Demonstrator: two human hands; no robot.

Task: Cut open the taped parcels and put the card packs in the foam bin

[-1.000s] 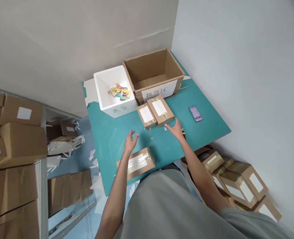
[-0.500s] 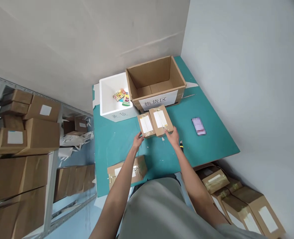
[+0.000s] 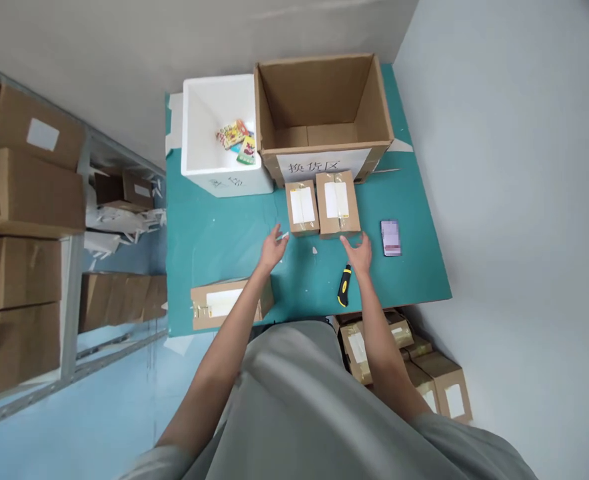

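Note:
Two small taped cartons with white labels stand side by side on the green table: a smaller carton [image 3: 297, 228] on the left and a slightly bigger carton [image 3: 327, 227] on the right. My left hand [image 3: 273, 249] is open, just below and left of the smaller carton. A small white scrap shows at its fingertips; whether they touch it I cannot tell. My right hand [image 3: 359, 255] is at the lower right corner of the bigger carton, fingers apart, seemingly not gripping. Beside my right wrist lies a black and yellow utility knife [image 3: 344, 285].
Behind the cartons stand a large open cardboard box [image 3: 382, 100] and a white foam box [image 3: 224, 180] holding small colourful packets. A phone [image 3: 391, 238] lies on the right; a long carton [image 3: 202, 320] is at front left. Shelves with boxes [image 3: 34, 200] flank the left side.
Both hands have come away from the two small cartons, which now stand by the large box with a narrow gap between them. My view has tilted further down, exposing the whole knife.

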